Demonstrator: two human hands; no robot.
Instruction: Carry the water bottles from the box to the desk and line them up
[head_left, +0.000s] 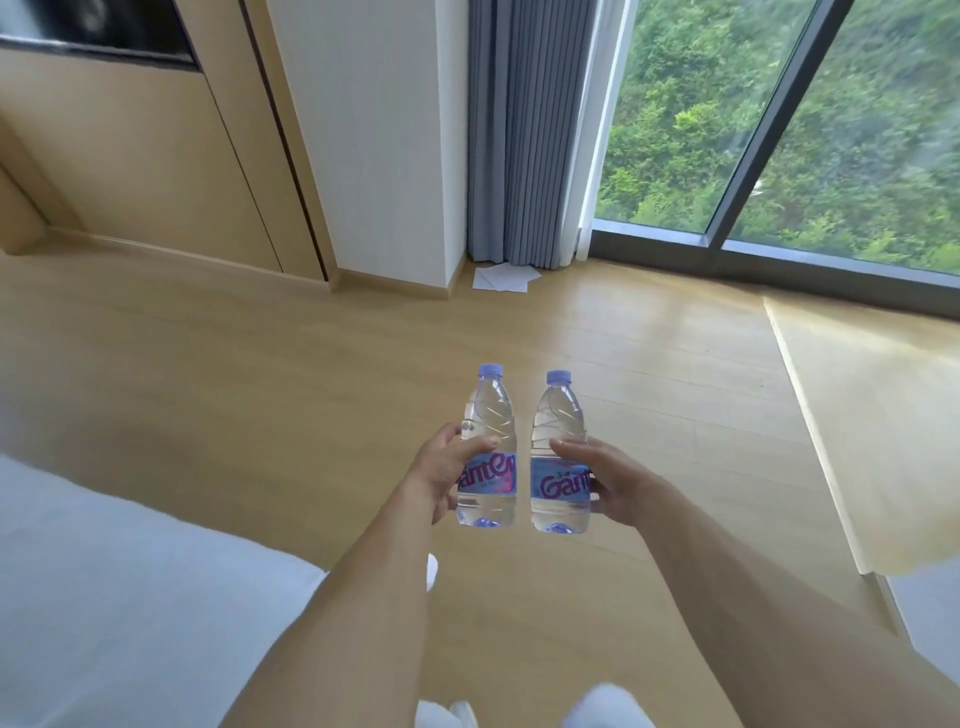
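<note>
Above wooden floor (260, 389), two gripped bottles (488, 447)

Grey curtain (519, 130), white papers (501, 278) on wood floor (260, 389), window (779, 114)

An upright water bottle (487, 447) in the left hand (447, 473), another bottle (560, 454) in the right hand (610, 480), above wooden floor (260, 374).

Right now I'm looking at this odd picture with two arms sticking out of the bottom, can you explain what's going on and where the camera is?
The camera sits on a person's head, looking forward and down, so the arms are their own. The left hand grips one water bottle and the right hand grips a second water bottle. Both are upright, capped and side by side in the air, not touching. Below is a wooden floor, with white papers by a grey curtain and a big window. White bedding lies at lower left. No box is visible.
</note>
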